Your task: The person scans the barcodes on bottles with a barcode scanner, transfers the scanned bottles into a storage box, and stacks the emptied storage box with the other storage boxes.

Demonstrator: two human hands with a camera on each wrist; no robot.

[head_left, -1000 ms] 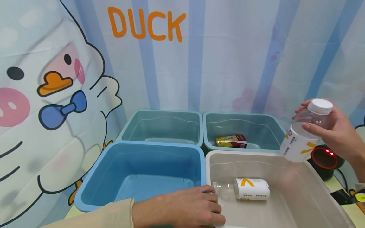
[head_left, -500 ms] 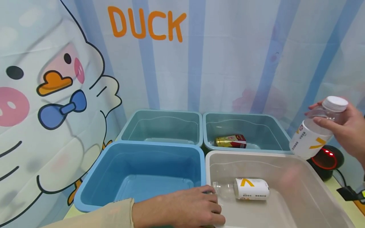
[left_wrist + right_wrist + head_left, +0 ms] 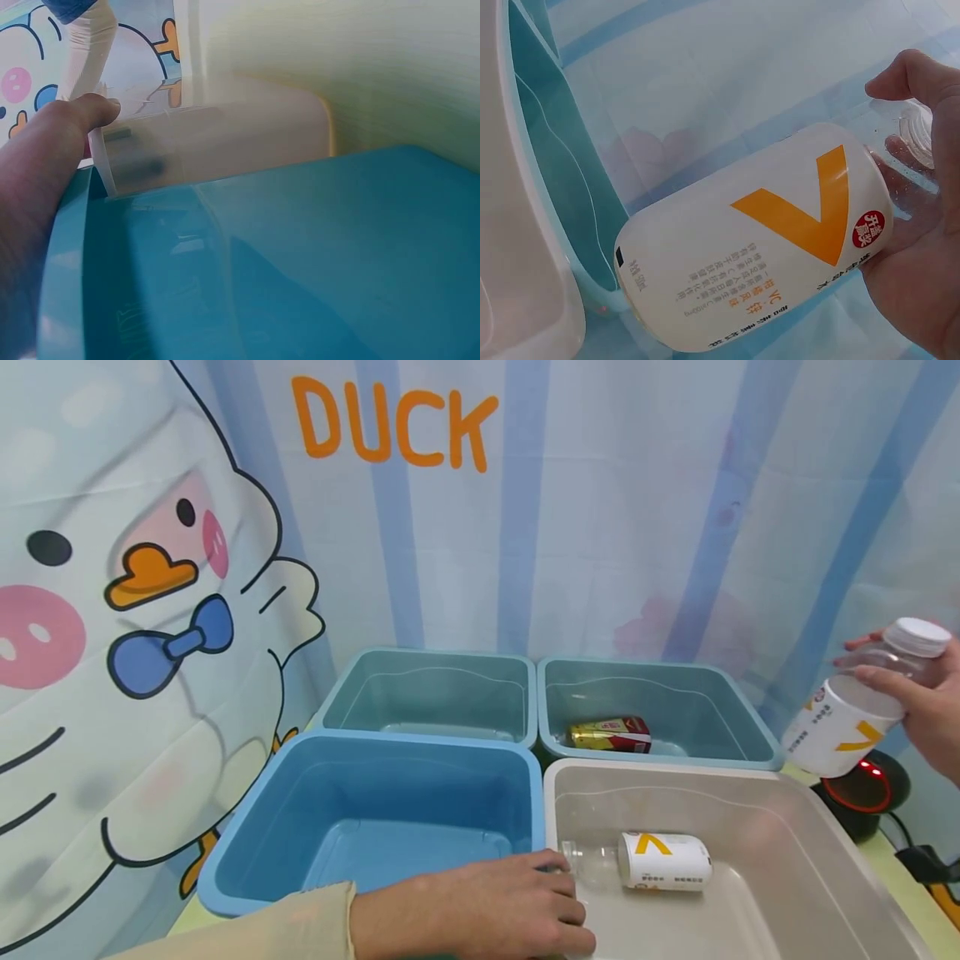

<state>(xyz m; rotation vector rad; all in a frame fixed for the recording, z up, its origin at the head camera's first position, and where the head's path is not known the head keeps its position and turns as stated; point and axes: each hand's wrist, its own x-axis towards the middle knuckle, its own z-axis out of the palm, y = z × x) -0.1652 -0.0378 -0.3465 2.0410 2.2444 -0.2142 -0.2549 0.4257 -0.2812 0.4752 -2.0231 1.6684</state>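
On the right of the head view, my right hand (image 3: pixel 933 706) grips a clear plastic bottle (image 3: pixel 843 722) with a white cap and white label. The bottle tilts above the beige bin's far right corner; its label (image 3: pixel 757 232) carries a large orange V in the right wrist view. My left hand (image 3: pixel 495 906) rests at the rim between the blue bin (image 3: pixel 352 739) and the beige bin (image 3: pixel 675 766), fingers loosely bent. A similar bottle (image 3: pixel 663 860) lies on its side in the beige bin, its neck close to those fingers.
Two teal bins stand behind, the left one (image 3: pixel 442 653) and the right one (image 3: pixel 630 662), which holds a red and gold carton (image 3: pixel 611 734). A black device (image 3: pixel 862 785) with a red ring sits right of the beige bin. A duck-print curtain (image 3: pixel 585 510) hangs behind.
My right hand has carried the bottle rightward, from over the beige bin's far edge to its far right corner. My left hand has stayed in place.
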